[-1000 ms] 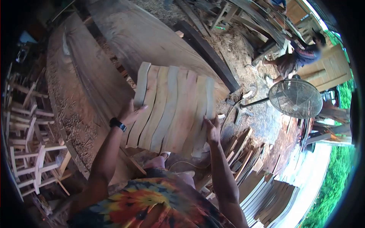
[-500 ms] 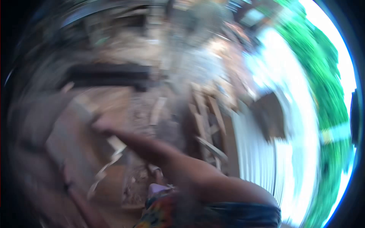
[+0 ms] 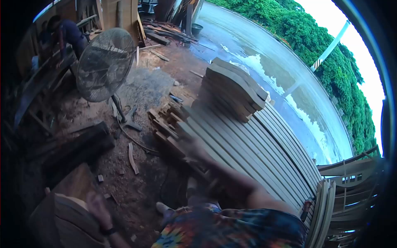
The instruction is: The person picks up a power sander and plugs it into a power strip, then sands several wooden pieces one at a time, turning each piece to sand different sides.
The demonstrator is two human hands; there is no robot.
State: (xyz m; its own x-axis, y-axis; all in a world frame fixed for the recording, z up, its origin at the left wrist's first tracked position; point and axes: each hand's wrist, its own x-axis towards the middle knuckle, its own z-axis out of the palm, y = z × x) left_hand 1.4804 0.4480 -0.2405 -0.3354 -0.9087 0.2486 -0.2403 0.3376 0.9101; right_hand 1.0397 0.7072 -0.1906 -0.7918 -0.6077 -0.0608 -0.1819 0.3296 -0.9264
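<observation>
At the lower left, my left hand (image 3: 99, 210) lies against the side of a stack of cut wooden pieces (image 3: 70, 219), its fingers stretched along the wood. My right hand (image 3: 192, 149) is blurred by motion near the ends of the long wooden strips (image 3: 248, 144) in the middle; its fingers cannot be made out. On top of the strips rests a stack of curved boards (image 3: 235, 84), beyond my right hand.
A standing fan (image 3: 105, 64) is at the upper left, its cable on the sawdust-covered floor (image 3: 140, 190). A dark beam (image 3: 78, 153) lies at the left. Another person (image 3: 72, 35) bends over a bench behind the fan. Scrap wood (image 3: 165, 31) lies at the back.
The view has swung toward the right, bringing the strips and curved boards nearer the middle. My right hand has moved from the wood on the left to the strips.
</observation>
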